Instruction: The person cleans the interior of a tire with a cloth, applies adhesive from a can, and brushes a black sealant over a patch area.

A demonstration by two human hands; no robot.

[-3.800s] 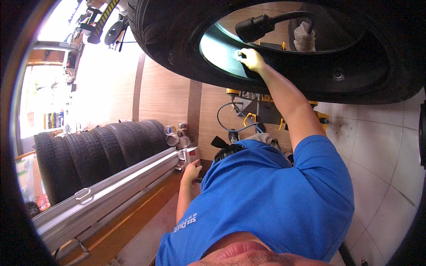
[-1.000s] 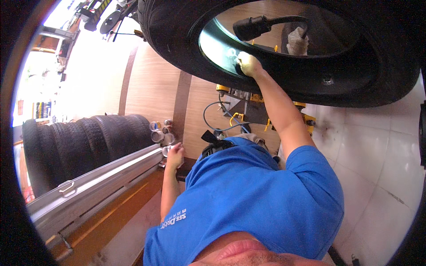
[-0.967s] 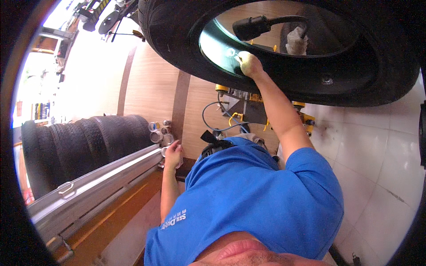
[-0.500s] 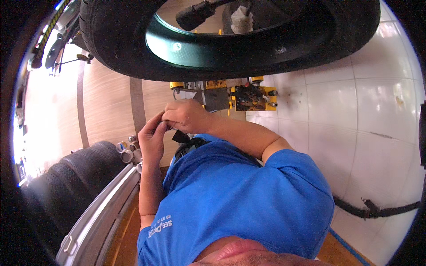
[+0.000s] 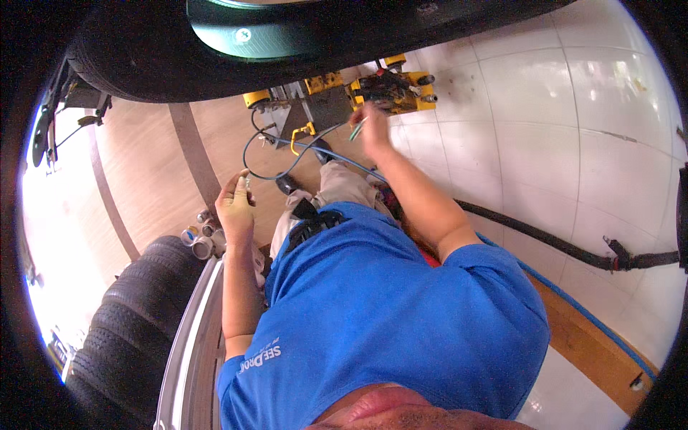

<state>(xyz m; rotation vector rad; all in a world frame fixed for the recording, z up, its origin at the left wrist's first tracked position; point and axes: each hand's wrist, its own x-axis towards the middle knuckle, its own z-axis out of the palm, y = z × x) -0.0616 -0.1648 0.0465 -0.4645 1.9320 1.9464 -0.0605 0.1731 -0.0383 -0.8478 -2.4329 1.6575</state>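
My two hands are apart in front of my body. My left hand (image 5: 235, 206) is closed in a pinch, with something small and pale at the fingertips that I cannot make out. Further right and farther out, my right hand (image 5: 373, 132) pinches a thin green-and-white strip (image 5: 358, 129); the hand is slightly blurred. Beyond both hands a large black tire (image 5: 143, 61) spans the top of the view, its pale inner surface lit, and neither hand touches it. Just beyond my right hand stands a yellow tool stand (image 5: 405, 93) with dark tools in it.
A blue hose (image 5: 283, 172) loops between my hands, near a yellow hook-shaped piece (image 5: 299, 136). Several tires (image 5: 136, 308) stand in a row at left, beside a group of cans (image 5: 203, 246). A black strap (image 5: 545, 240) and a blue hose line the white tiled wall (image 5: 530, 158) at right.
My hands, together half a second ago, have separated: the right went right and outward, the left slightly down. The strip now shows in my right hand. The tire sits higher in view.
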